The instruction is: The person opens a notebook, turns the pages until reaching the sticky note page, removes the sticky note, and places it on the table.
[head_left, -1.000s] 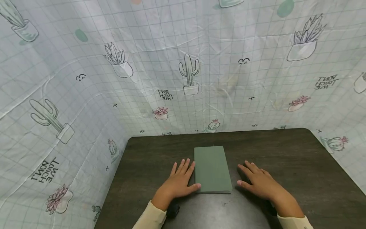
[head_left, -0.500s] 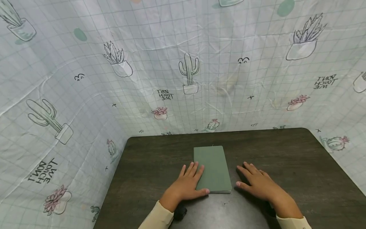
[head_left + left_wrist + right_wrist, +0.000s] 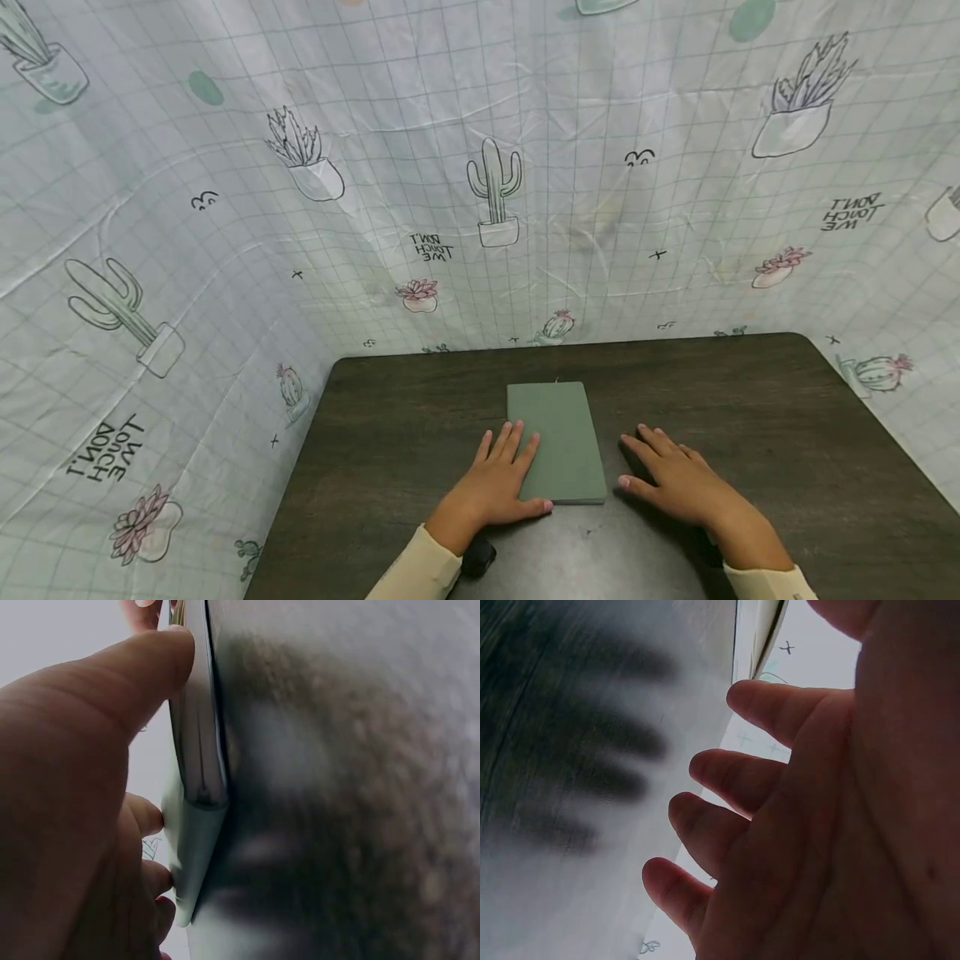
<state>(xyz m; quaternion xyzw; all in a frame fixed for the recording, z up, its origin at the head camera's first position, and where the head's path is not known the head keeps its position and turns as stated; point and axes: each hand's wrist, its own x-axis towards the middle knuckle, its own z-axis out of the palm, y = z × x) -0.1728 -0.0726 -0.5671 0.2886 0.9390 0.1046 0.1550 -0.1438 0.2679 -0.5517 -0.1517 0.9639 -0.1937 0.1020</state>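
A green notebook (image 3: 562,450) lies closed on the dark wooden table in the head view. My left hand (image 3: 495,483) lies over its left side, fingers spread and nearly straight on the cover. The thumb reaches along the near edge; in the left wrist view its tip is right at the page block (image 3: 201,735), and the fingertips touch the cover by the spine (image 3: 196,832). To the right of the notebook, my right hand (image 3: 675,475) stays apart from it, palm down with fingers extended. Beneath those fingers, the right wrist view shows their shadows on the tabletop.
The dark table (image 3: 405,408) stretches to both sides and behind the notebook. A white grid-patterned cloth (image 3: 585,192) with cactus drawings hangs at the back and along both sides. A small black device (image 3: 477,557) sits under my left wrist.
My left hand has slid right, from the notebook's left edge onto its cover, with the thumb farther along the near edge. The right hand and the notebook have stayed nearly still.
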